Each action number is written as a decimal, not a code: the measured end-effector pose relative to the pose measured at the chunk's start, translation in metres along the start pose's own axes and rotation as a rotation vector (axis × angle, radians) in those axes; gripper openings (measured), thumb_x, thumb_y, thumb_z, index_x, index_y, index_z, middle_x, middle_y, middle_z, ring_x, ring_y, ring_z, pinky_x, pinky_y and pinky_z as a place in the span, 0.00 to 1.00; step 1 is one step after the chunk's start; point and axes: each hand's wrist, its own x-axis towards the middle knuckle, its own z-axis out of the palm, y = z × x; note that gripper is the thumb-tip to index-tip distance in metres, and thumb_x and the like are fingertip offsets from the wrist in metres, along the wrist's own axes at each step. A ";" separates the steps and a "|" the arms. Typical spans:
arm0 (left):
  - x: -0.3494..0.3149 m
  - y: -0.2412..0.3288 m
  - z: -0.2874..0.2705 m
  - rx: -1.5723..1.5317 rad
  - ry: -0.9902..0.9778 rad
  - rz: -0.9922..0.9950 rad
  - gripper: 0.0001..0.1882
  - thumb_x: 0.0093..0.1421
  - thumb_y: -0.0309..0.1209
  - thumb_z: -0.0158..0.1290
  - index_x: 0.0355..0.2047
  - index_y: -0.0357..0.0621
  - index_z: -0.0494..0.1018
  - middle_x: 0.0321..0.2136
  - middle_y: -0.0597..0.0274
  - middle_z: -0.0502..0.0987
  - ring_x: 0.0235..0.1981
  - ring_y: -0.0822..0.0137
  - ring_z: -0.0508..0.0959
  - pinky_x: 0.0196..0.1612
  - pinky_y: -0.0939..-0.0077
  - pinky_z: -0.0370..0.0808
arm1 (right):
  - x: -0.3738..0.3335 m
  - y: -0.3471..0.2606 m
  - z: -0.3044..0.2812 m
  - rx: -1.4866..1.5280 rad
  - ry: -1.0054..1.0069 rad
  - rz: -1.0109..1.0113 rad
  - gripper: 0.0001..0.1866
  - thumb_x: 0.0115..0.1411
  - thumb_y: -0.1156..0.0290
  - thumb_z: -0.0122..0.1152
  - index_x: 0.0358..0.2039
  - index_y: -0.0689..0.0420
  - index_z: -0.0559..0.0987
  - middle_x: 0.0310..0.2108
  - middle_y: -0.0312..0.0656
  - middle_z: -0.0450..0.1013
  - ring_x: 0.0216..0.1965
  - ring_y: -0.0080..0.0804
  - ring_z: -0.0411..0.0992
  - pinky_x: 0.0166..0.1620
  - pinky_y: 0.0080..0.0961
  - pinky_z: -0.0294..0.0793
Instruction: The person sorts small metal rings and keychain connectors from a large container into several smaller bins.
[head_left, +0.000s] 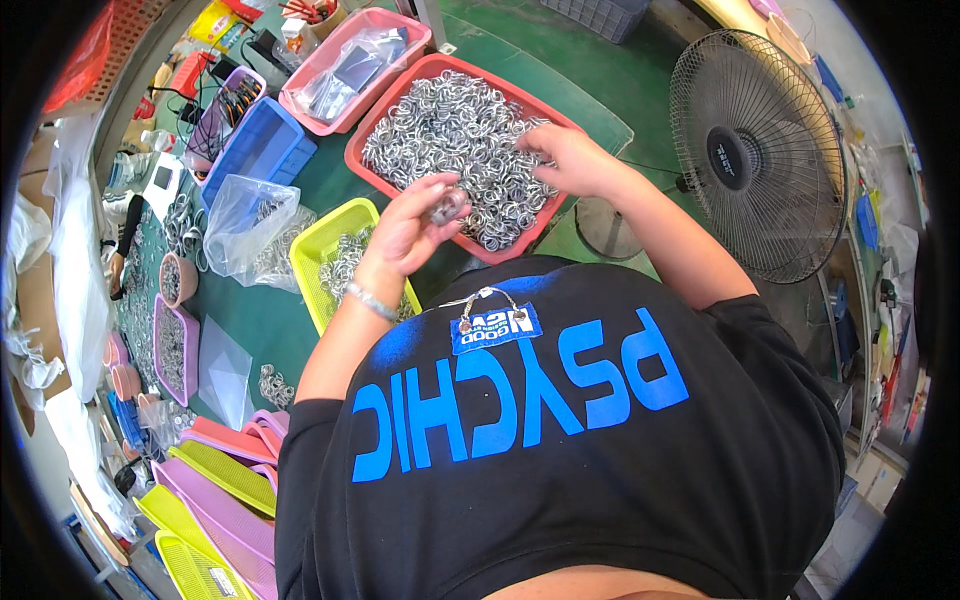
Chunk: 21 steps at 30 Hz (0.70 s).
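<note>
A red plastic basket [356, 150] holds a heap of shiny metal rings [455, 120], which look like split or curled rings. Over its near left edge, my left hand [405, 228] is closed around a small cluster of metal rings [447, 206] at its fingertips. My right hand [572, 160] reaches over the basket's right side. Its thumb and forefinger are bent and apart, close to the heap, and I see nothing held between them. The other right fingertips are partly hidden. Just below my left hand stands a yellow-green basket [308, 262] with more metal pieces inside.
A pink tray [418, 40] of bagged items and a blue bin [262, 150] stand beyond on the green table. A clear bag [240, 235] of rings lies left. Stacked colored baskets [215, 500] sit at lower left. A large black fan [755, 155] stands at right.
</note>
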 end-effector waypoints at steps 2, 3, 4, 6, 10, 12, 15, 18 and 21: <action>-0.020 0.003 -0.017 0.137 0.139 0.071 0.13 0.56 0.32 0.47 0.41 0.41 0.67 0.30 0.61 0.73 0.32 0.67 0.75 0.29 0.80 0.72 | -0.014 0.021 0.011 -0.150 -0.101 0.028 0.26 0.40 0.74 0.61 0.44 0.56 0.68 0.40 0.47 0.66 0.41 0.45 0.66 0.44 0.34 0.66; -0.030 0.004 -0.030 0.203 0.212 0.096 0.13 0.55 0.31 0.48 0.40 0.41 0.67 0.30 0.62 0.73 0.31 0.68 0.75 0.29 0.80 0.71 | -0.021 0.022 0.015 -0.164 -0.118 0.046 0.28 0.39 0.74 0.61 0.45 0.56 0.68 0.41 0.47 0.65 0.42 0.44 0.65 0.44 0.34 0.66; -0.040 0.004 -0.044 0.270 0.284 0.121 0.13 0.54 0.30 0.49 0.40 0.41 0.68 0.29 0.62 0.73 0.31 0.69 0.74 0.29 0.80 0.71 | -0.027 0.023 0.019 -0.177 -0.135 0.063 0.29 0.39 0.74 0.62 0.46 0.55 0.67 0.42 0.47 0.64 0.42 0.44 0.65 0.44 0.35 0.66; -0.059 0.002 -0.068 0.537 0.485 0.165 0.12 0.52 0.30 0.51 0.36 0.39 0.70 0.29 0.64 0.73 0.30 0.70 0.74 0.31 0.79 0.71 | -0.032 0.023 0.029 -0.202 -0.061 0.024 0.30 0.39 0.74 0.62 0.46 0.53 0.66 0.42 0.43 0.64 0.41 0.43 0.65 0.44 0.35 0.66; -0.081 -0.007 -0.106 1.180 0.765 0.250 0.13 0.48 0.33 0.54 0.32 0.38 0.72 0.30 0.58 0.73 0.34 0.64 0.73 0.37 0.73 0.69 | -0.031 0.017 0.039 -0.234 0.010 -0.023 0.28 0.40 0.76 0.60 0.46 0.51 0.67 0.41 0.38 0.65 0.38 0.41 0.65 0.43 0.33 0.66; -0.086 -0.007 -0.102 1.416 0.876 0.276 0.14 0.47 0.34 0.55 0.31 0.38 0.72 0.31 0.55 0.73 0.37 0.60 0.72 0.41 0.70 0.68 | -0.029 0.020 0.043 -0.274 0.060 -0.051 0.27 0.41 0.76 0.58 0.46 0.50 0.67 0.41 0.37 0.66 0.38 0.41 0.64 0.43 0.33 0.66; -0.083 -0.004 -0.093 1.518 0.826 0.352 0.14 0.46 0.34 0.55 0.32 0.40 0.72 0.33 0.50 0.72 0.40 0.55 0.70 0.45 0.67 0.65 | -0.030 0.013 0.042 -0.303 -0.017 -0.056 0.27 0.42 0.76 0.57 0.47 0.49 0.67 0.43 0.35 0.66 0.39 0.40 0.64 0.43 0.31 0.66; -0.067 -0.006 -0.089 1.584 0.707 0.466 0.14 0.46 0.33 0.54 0.32 0.40 0.72 0.33 0.50 0.72 0.40 0.54 0.70 0.45 0.66 0.65 | -0.031 0.008 0.037 -0.251 -0.007 -0.056 0.27 0.41 0.76 0.57 0.46 0.49 0.68 0.44 0.35 0.66 0.37 0.38 0.64 0.43 0.30 0.65; -0.046 -0.008 -0.055 1.563 0.561 0.526 0.13 0.46 0.33 0.54 0.32 0.40 0.72 0.33 0.51 0.72 0.40 0.53 0.70 0.45 0.65 0.65 | -0.032 0.012 0.043 -0.293 0.003 -0.134 0.28 0.44 0.76 0.54 0.49 0.45 0.66 0.45 0.30 0.66 0.36 0.39 0.63 0.40 0.32 0.69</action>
